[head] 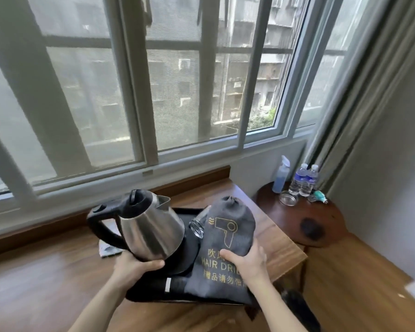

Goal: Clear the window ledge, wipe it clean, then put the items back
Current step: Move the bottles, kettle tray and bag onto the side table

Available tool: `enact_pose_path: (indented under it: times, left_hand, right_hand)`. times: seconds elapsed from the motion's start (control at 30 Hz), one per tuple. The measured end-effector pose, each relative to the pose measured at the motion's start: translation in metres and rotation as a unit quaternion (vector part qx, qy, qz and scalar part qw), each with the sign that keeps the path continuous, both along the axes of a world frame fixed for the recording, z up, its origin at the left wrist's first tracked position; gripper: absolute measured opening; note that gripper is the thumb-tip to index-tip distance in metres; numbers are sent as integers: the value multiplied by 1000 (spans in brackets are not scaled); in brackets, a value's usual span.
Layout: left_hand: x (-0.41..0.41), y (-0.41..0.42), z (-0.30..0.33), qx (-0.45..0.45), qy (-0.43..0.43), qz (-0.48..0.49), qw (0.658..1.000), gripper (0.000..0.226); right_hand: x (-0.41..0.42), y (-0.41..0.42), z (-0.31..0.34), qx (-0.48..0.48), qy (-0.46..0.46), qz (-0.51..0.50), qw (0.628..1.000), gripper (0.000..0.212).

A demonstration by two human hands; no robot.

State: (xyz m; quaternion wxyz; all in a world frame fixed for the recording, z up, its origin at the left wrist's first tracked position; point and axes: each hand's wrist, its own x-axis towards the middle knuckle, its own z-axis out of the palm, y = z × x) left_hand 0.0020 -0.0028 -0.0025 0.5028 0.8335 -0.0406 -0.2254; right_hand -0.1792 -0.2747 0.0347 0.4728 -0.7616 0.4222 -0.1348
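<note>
The black tray lies largely hidden under its load, and a pale flat item behind the tilted steel kettle is too covered to identify. The left hand curls its fingers around the kettle's base; the right hand clamps the grey hair dryer bag, with a glass between the two. All this sits above the wooden window ledge; right of it a round side table carries a spray bottle and two water bottles.

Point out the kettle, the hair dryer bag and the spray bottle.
kettle [151, 232]: head view, on its steel body.
hair dryer bag [228, 226]: head view, on the printed dryer symbol.
spray bottle [280, 179]: head view, on its blue body.
</note>
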Motion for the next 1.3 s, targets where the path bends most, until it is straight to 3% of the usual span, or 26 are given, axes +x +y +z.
enact_pose_path:
  times: [0.17,0.27,0.43,0.73,1.2,1.3]
  left_hand:
    - [2,-80,-8,10,2,-42,999,95]
    - [5,-130,-6,3,-15,-69,997,94]
    - [7,-212,6,-12,-26,-115,993,93]
    - [31,-353,-5,0,-17,-186,982,99]
    - [1,-557,-42,82,-24,-182,980,134]
    - [-5,-595,-60,95,-15,-163,982,132]
  right_hand:
    - [-27,-64,9,-7,-10,-37,999,128]
    - [-38,-98,9,-8,-4,-70,998,118]
    - [-49,-154,3,-4,10,-123,992,130]
    - [-60,-256,-6,1,-8,-215,977,124]
    - [-86,-455,-56,30,14,-231,972,126]
    - [-85,-500,-74,34,19,-218,975,125]
